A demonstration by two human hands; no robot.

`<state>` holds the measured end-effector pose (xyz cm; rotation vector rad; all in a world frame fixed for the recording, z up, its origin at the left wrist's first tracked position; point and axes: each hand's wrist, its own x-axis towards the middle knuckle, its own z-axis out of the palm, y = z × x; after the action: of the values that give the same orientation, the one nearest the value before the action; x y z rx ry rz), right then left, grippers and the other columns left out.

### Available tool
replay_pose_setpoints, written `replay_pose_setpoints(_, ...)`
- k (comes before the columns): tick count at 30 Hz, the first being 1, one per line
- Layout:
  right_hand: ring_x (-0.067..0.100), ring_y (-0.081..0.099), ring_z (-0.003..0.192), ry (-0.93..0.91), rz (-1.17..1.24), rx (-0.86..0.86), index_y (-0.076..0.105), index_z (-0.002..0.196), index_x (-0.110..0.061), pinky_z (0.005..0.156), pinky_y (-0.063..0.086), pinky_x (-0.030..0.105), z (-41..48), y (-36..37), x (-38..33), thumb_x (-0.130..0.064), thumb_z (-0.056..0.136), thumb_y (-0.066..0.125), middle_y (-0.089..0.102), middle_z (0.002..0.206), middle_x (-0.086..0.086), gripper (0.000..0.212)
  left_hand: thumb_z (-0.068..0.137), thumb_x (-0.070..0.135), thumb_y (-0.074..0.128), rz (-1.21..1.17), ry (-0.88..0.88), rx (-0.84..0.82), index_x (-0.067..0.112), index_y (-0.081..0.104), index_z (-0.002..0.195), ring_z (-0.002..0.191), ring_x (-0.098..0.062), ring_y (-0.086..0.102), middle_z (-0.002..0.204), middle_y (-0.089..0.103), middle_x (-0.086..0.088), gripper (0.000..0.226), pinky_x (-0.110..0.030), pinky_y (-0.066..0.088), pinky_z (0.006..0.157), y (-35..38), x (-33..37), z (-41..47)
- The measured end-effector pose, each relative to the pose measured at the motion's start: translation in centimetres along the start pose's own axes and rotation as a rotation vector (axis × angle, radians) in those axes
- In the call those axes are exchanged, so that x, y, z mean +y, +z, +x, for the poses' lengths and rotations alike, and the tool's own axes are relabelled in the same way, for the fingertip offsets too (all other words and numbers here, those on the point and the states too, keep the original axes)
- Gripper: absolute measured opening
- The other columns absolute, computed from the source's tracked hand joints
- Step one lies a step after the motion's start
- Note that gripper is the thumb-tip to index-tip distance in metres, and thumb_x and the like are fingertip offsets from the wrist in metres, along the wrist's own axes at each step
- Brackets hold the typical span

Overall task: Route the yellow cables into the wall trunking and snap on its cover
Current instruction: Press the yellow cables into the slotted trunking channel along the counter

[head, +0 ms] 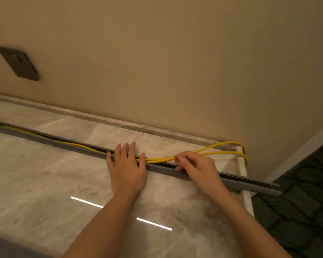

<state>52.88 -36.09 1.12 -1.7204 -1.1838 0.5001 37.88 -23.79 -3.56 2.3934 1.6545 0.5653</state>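
Observation:
A long grey slotted trunking (50, 139) lies open across the marble surface, running from the far left to past the right edge. Yellow cables (220, 148) lie inside it on the left stretch, then rise out of it and loop over the surface's right end. My left hand (126, 164) lies flat with straight fingers pressing on the trunking and the cables in it. Just to its right, my right hand (194, 166) pinches the yellow cables above the channel with curled fingers. No cover is in view.
The marble surface (45, 183) ends at a white edge (247, 192) on the right, with a dark quilted cushion (302, 211) beyond. The beige wall (175, 62) stands behind, with a dark socket plate (20, 63) at the left.

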Motion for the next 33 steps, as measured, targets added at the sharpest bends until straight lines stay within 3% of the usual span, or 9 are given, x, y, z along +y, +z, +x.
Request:
replay_pose_setpoints(2, 0.007, 0.064, 0.072, -0.012, -0.071, 0.056, 0.066, 0.080, -0.033, 0.067, 0.051, 0.029, 0.5, -1.3, 0.8, -0.017, 0.090, 0.057, 0.071, 0.076, -0.006, 0.021, 0.096, 0.043, 0.029, 0.012, -0.003, 0.000, 0.024, 0.031, 0.145, 0.143, -0.017, 0.016, 0.150, 0.035, 0.001, 0.052, -0.043, 0.000, 0.117, 0.1, 0.2, 0.0)
replay_pose_setpoints(5, 0.005, 0.055, 0.088, -0.057, -0.329, 0.137, 0.071, 0.094, -0.021, 0.072, 0.042, 0.019, 1.6, -3.5, 1.8, -0.020, 0.090, 0.057, 0.066, 0.090, -0.012, 0.014, 0.096, 0.042, 0.029, 0.023, -0.008, 0.009, 0.024, 0.032, 0.144, 0.142, -0.017, 0.018, 0.149, 0.035, 0.001, 0.052, -0.043, -0.001, 0.117, 0.0, 0.3, -0.1)
replay_pose_setpoints(10, 0.023, 0.052, 0.101, 0.029, -0.789, 0.030, 0.069, 0.093, -0.021, 0.089, 0.036, 0.038, 3.6, -7.2, 3.4, -0.038, 0.093, 0.048, 0.068, 0.100, 0.000, 0.027, 0.096, 0.043, 0.028, 0.027, -0.002, 0.009, 0.024, 0.033, 0.144, 0.142, -0.018, 0.018, 0.148, 0.036, 0.001, 0.052, -0.043, -0.001, 0.117, 0.1, 0.3, 0.0)
replay_pose_setpoints(15, 0.022, 0.046, 0.106, 0.201, -0.917, -0.087, 0.067, 0.086, -0.025, 0.092, 0.032, 0.040, 4.3, -9.0, 4.6, -0.062, 0.086, 0.035, 0.065, 0.097, 0.002, 0.048, 0.096, 0.042, 0.029, 0.022, 0.002, 0.010, 0.023, 0.034, 0.143, 0.141, -0.019, 0.019, 0.147, 0.039, 0.000, 0.051, -0.044, 0.000, 0.118, 0.1, 0.3, 0.0)
replay_pose_setpoints(19, 0.022, 0.050, 0.092, 0.258, -0.817, -0.080, 0.063, 0.071, -0.022, 0.084, 0.037, 0.038, 3.8, -9.0, 4.8, -0.066, 0.082, 0.040, 0.060, 0.075, 0.000, 0.051, 0.096, 0.043, 0.028, 0.023, 0.006, 0.006, 0.022, 0.034, 0.143, 0.141, -0.019, 0.019, 0.146, 0.039, 0.001, 0.052, -0.044, 0.000, 0.117, 0.0, 0.3, 0.0)
replay_pose_setpoints(22, 0.015, 0.053, 0.061, 0.292, -0.631, -0.002, 0.054, 0.057, -0.022, 0.061, 0.037, 0.028, 3.0, -8.8, 4.5, -0.067, 0.077, 0.049, 0.054, 0.056, -0.005, 0.050, 0.096, 0.043, 0.028, 0.023, 0.011, 0.005, 0.022, 0.035, 0.142, 0.141, -0.019, 0.019, 0.146, 0.040, 0.000, 0.052, -0.045, 0.001, 0.117, 0.0, 0.3, -0.1)
replay_pose_setpoints(24, 0.013, 0.048, 0.050, 0.301, -0.491, 0.081, 0.053, 0.054, -0.018, 0.049, 0.034, 0.026, 2.6, -8.8, 4.1, -0.061, 0.074, 0.060, 0.050, 0.049, -0.004, 0.048, 0.096, 0.043, 0.028, 0.021, 0.011, 0.006, 0.021, 0.036, 0.142, 0.141, -0.020, 0.019, 0.145, 0.040, -0.001, 0.051, -0.045, 0.001, 0.117, -0.1, 0.3, -0.1)
replay_pose_setpoints(29, 0.007, 0.037, 0.043, 0.262, -0.297, 0.225, 0.052, 0.054, -0.015, 0.043, 0.030, 0.019, 1.7, -8.6, 2.4, -0.049, 0.067, 0.075, 0.042, 0.047, -0.006, 0.043, 0.095, 0.042, 0.029, 0.019, 0.013, 0.004, 0.021, 0.036, 0.141, 0.141, -0.021, 0.020, 0.145, 0.040, -0.002, 0.051, -0.045, 0.001, 0.117, -0.1, 0.3, -0.2)
replay_pose_setpoints(33, 0.006, 0.040, 0.046, 0.177, -0.372, 0.270, 0.055, 0.056, -0.010, 0.044, 0.031, 0.017, 0.5, -8.5, 0.7, -0.049, 0.062, 0.077, 0.047, 0.051, -0.005, 0.046, 0.095, 0.041, 0.030, 0.013, 0.018, 0.001, 0.020, 0.038, 0.140, 0.141, -0.022, 0.021, 0.144, 0.041, -0.002, 0.050, -0.046, 0.001, 0.117, -0.2, 0.5, -0.1)
